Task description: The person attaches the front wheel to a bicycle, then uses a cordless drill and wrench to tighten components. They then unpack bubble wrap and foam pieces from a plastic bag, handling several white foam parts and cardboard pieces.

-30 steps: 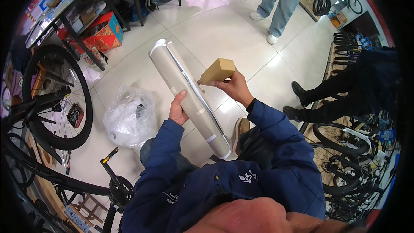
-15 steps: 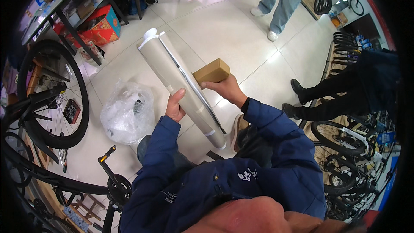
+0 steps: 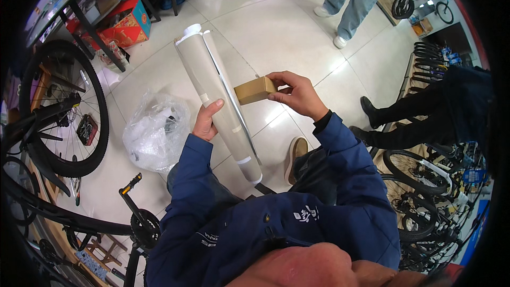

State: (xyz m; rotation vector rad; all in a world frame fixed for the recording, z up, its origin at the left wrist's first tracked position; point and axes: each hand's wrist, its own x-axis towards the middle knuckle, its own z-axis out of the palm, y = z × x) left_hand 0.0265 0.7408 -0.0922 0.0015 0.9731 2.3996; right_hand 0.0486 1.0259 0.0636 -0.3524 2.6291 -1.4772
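Tiled shop floor; left hand (image 3: 206, 121) grips grey tube (image 3: 218, 101), right hand (image 3: 297, 93) pinches small cardboard box (image 3: 255, 90); steady both firmly.

tube (image 3: 218, 101) in left hand (image 3: 206, 122) | box (image 3: 255, 90) right of it, in right hand (image 3: 297, 94)

Small brown box (image 3: 255, 90), red carton (image 3: 125, 23)
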